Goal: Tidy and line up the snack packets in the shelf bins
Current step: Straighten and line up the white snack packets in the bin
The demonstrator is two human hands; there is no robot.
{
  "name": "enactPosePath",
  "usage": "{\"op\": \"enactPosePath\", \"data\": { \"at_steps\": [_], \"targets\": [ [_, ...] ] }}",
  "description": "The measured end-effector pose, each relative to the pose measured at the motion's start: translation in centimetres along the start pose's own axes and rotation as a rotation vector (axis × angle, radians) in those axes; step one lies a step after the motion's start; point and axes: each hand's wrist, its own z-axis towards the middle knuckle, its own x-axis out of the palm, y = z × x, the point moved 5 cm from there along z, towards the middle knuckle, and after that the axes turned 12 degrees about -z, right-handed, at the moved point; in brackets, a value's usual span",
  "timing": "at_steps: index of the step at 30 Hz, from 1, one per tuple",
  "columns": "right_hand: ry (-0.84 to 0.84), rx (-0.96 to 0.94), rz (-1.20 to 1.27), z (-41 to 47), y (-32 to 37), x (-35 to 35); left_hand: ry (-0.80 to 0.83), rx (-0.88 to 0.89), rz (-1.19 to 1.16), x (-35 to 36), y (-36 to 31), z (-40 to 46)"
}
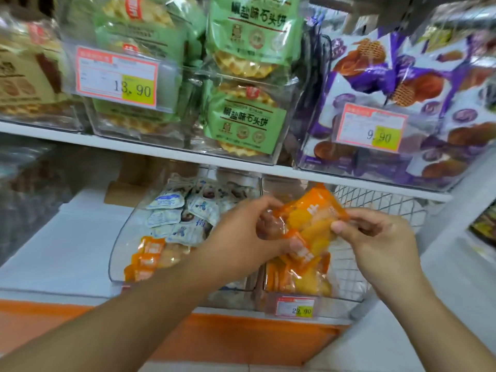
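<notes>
Orange packets (308,226): we grip a bunch in both hands, left hand (241,237) and right hand (375,237), over the right bin (346,298). Left bin (118,253) remains mixed, white packets (182,213) jumbled; sorting looks roughly midway.

White shelf board (166,150) crosses the frame, with a second white shelf surface (67,245) below it. Orange front strip (241,342) runs along the lower shelf edge. Lighting is even and bright; view slightly blurred.
</notes>
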Motion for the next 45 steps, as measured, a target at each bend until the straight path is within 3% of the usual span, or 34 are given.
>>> {"op": "enactPosePath", "data": {
  "at_steps": [7, 10, 14, 19, 21, 25, 28, 32, 45],
  "targets": [
    [0.297, -0.093, -0.720, 0.1, -4.1, 2.0, -0.003, 0.001, 0.322, -3.5, 2.6, -1.2],
    [0.307, -0.251, -0.650, 0.0, -2.0, 4.1, 0.035, 0.041, 0.445, -5.5, 3.5, -2.3],
    [0.395, -0.339, -0.580, -1.2, 0.7, 8.0, 0.135, -0.044, 0.489, -6.6, 5.3, -3.5],
    [0.587, -0.453, -0.565, -3.0, 4.1, 13.3, 0.304, -0.114, 0.269, -8.3, 5.2, -4.5],
    [0.590, -0.536, -0.562, -3.3, 4.7, 15.1, 0.188, -0.095, 0.257, -10.7, 4.9, -4.5],
    [0.574, -0.618, -0.549, -3.7, 5.9, 18.0, -0.078, -0.054, 0.487, -15.9, 6.1, -5.4],
    [0.644, -0.625, -0.531, -4.4, 7.5, 20.5, -0.107, -0.037, 0.530, -17.4, 7.3, -6.5],
    [0.751, -0.610, -0.556, -5.5, 8.6, 24.0, -0.050, -0.140, 0.401, -17.8, 8.7, -7.9],
    [0.809, -0.387, -0.663, -4.4, 8.0, 27.9, -0.043, -0.128, 0.309, -18.7, 9.6, -7.8]
  ]
}}
